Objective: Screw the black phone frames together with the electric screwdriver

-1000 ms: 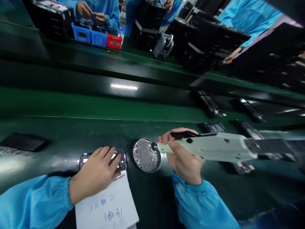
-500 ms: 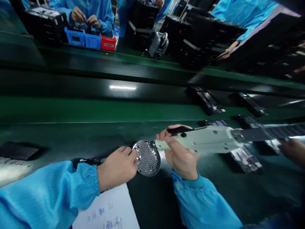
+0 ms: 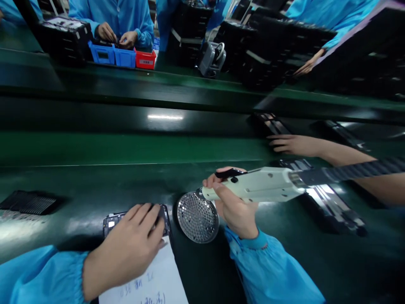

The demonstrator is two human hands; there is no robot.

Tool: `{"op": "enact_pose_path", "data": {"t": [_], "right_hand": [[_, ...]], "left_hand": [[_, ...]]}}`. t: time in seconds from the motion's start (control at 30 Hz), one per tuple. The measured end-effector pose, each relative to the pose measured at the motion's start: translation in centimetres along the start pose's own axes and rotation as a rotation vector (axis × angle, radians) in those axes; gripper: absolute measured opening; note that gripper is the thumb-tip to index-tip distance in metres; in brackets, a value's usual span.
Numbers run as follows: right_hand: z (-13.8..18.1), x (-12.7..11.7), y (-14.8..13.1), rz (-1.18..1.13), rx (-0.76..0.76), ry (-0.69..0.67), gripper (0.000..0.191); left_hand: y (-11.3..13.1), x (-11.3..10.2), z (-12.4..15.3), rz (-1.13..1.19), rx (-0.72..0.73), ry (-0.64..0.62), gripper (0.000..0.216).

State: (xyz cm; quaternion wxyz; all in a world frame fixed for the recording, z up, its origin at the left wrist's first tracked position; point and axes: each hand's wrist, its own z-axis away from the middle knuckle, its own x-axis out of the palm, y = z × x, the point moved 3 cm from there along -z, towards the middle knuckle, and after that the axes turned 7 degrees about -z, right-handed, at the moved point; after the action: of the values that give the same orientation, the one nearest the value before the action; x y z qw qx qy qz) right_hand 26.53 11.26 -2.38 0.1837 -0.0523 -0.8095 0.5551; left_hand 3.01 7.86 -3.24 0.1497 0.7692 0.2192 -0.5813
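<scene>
In my right hand (image 3: 236, 207) is a pale green electric screwdriver (image 3: 262, 185), its black lever under my fingers and its tip end over a round metal dish (image 3: 198, 217) with a grid of small holes. My left hand (image 3: 136, 234) lies over an opened phone (image 3: 110, 223), fingers bent across its top and thumb by the near edge. Much of the phone is hidden under the hand. A white sheet of paper with handwriting (image 3: 158, 278) lies below it, partly covered by my left hand.
Another person's hand (image 3: 291, 144) reaches in from the right over black phone parts (image 3: 332, 207). A black ribbed piece (image 3: 30, 202) lies far left. Across the bench stand blue bins (image 3: 125, 58), a red bin (image 3: 145, 60), stacked black trays (image 3: 65, 40) and people in blue.
My left hand has moved from the dish's left rim leftward onto the phone. The screwdriver has shifted slightly left. Another person's arm has come farther in from the right.
</scene>
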Motion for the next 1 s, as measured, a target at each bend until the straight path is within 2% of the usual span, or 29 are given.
{"op": "enact_pose_path", "data": {"t": [0.13, 0.27, 0.6, 1.0], "right_hand": [[0.0, -0.1, 0.3, 0.047, 0.019, 0.005, 0.021], [-0.1, 0.2, 0.1, 0.043, 0.019, 0.032, 0.02], [0.0, 0.7, 0.1, -0.031, 0.013, 0.019, 0.022], [0.0, 0.5, 0.3, 0.04, 0.033, 0.004, 0.018]], "left_hand": [[-1.2, 1.0, 1.6, -0.012, -0.059, -0.026, 0.03], [-1.5, 1.5, 1.6, 0.002, -0.073, -0.066, 0.031], [-1.6, 1.3, 1.4, 0.033, -0.063, -0.075, 0.032], [-1.4, 1.2, 1.4, 0.05, -0.065, -0.056, 0.032]]}}
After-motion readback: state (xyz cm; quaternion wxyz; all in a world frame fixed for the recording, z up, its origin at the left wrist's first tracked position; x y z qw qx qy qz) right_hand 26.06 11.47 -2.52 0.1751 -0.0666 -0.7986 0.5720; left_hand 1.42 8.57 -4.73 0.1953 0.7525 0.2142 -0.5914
